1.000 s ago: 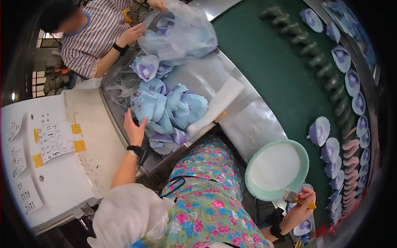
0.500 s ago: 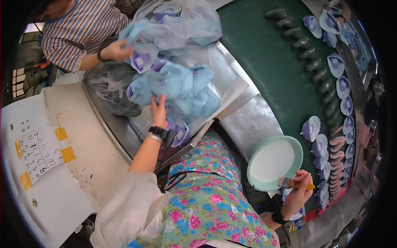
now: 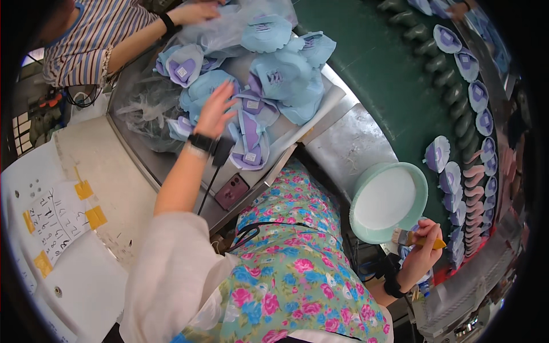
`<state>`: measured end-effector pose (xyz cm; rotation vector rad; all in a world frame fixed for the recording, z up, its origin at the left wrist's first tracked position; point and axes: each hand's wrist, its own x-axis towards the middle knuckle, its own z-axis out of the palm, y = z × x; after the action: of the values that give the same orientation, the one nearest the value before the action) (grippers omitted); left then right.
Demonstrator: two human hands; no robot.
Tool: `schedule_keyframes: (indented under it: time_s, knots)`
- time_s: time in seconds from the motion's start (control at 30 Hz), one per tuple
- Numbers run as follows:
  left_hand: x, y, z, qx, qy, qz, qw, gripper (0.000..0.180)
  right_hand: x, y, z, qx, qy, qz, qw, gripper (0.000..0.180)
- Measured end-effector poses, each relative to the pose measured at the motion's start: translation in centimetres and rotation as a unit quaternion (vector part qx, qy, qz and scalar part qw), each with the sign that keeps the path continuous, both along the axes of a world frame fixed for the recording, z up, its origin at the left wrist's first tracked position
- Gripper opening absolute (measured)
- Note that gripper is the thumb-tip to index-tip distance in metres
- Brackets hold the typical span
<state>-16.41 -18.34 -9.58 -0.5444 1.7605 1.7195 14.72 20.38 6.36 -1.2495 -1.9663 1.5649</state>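
My left hand [image 3: 214, 111] hovers with fingers outstretched over a heap of light-blue and purple fabric shoe uppers [image 3: 279, 73]. It seems to hold nothing; whether the fingertips touch the upper beneath them I cannot tell. The heap lies in a metal tray [image 3: 224, 176], several pieces turned so their purple linings and white labels show. On the right, my right hand [image 3: 422, 254] is closed around the yellow handle of a flat brush [image 3: 400, 236]. Its pale bristles are beside the near rim of a mint-green bowl [image 3: 424, 191] containing white liquid.
A phone [image 3: 231, 191] lies in the tray near its front edge. A co-worker's hand [image 3: 194, 12] is at the plastic bag behind the heap. Along a green belt [image 3: 343, 37] run dark curved pieces [image 3: 437, 63], more uppers [image 3: 479, 96] and pink curved pieces [image 3: 473, 195].
The uppers now lie spread apart, with more linings showing. My left hand has come up with fingers stretched out. The co-worker's hand has moved back, and the phone is uncovered.
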Motion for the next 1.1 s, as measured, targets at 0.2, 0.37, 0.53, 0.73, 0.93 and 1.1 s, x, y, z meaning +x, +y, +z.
schedule_keyframes:
  time_s: [0.2,0.37,0.53,0.73,0.93,1.1]
  knots:
    - [12.0,-6.2,-5.1,-0.152,-0.294,0.086,0.940,0.080,-0.1,-0.1,0.2,-0.036,0.004,-0.020,0.999,0.034]
    - [12.4,-2.0,-11.7,0.094,-0.230,0.079,0.965,0.042,-0.8,0.1,0.5,-0.036,0.024,0.003,0.999,0.034]
    - [7.3,5.3,-16.0,0.077,-0.289,0.152,0.942,0.033,-0.2,0.4,0.4,-0.034,0.020,-0.002,0.999,0.034]
    - [4.2,10.7,-13.2,0.094,-0.180,0.109,0.973,0.032,-0.2,0.0,0.4,-0.051,0.002,-0.018,0.999,0.032]
    - [6.7,10.5,-2.0,-0.070,-0.154,-0.034,0.985,0.046,-3.7,-1.7,0.7,0.027,-0.036,0.093,0.995,0.012]
    - [9.8,14.4,4.6,-0.005,0.150,-0.145,0.978,0.043,-8.2,-4.4,0.1,0.221,0.014,0.317,0.922,0.031]
